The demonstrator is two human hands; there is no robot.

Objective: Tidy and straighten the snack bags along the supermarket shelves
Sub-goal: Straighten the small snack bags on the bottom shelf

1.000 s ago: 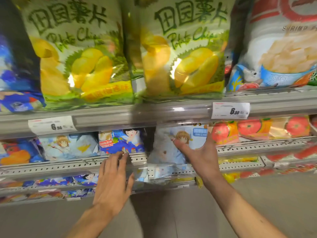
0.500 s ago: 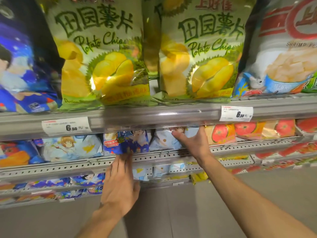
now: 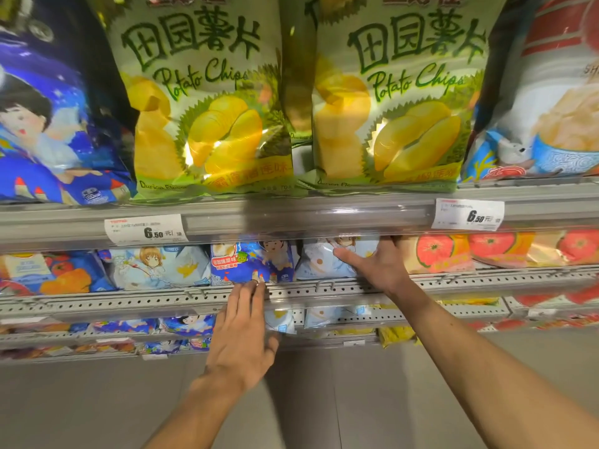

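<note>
On the second shelf a dark blue snack bag (image 3: 249, 262) with a cartoon figure stands between two pale blue bags. My left hand (image 3: 243, 335) lies flat, fingers together, with its fingertips touching the blue bag's bottom edge at the shelf rail (image 3: 129, 301). My right hand (image 3: 376, 264) presses flat against the pale blue bag (image 3: 319, 262) to the right, fingers spread, thumb pointing left. Neither hand grips a bag. The other pale blue bag (image 3: 158, 267) stands to the left.
Two big green durian potato chip bags (image 3: 207, 102) (image 3: 392, 98) fill the top shelf, beside a blue bag (image 3: 48, 124) and a white shrimp bag (image 3: 551, 108). Tomato bags (image 3: 486, 249) stand to the right. Price tags (image 3: 146, 229) hang on the rail. Lower shelves hold more bags.
The view has come closer to the shelf. My right hand pushed the pale blue bag back under the upper shelf. My left hand slid up until it touched the dark blue bag.
</note>
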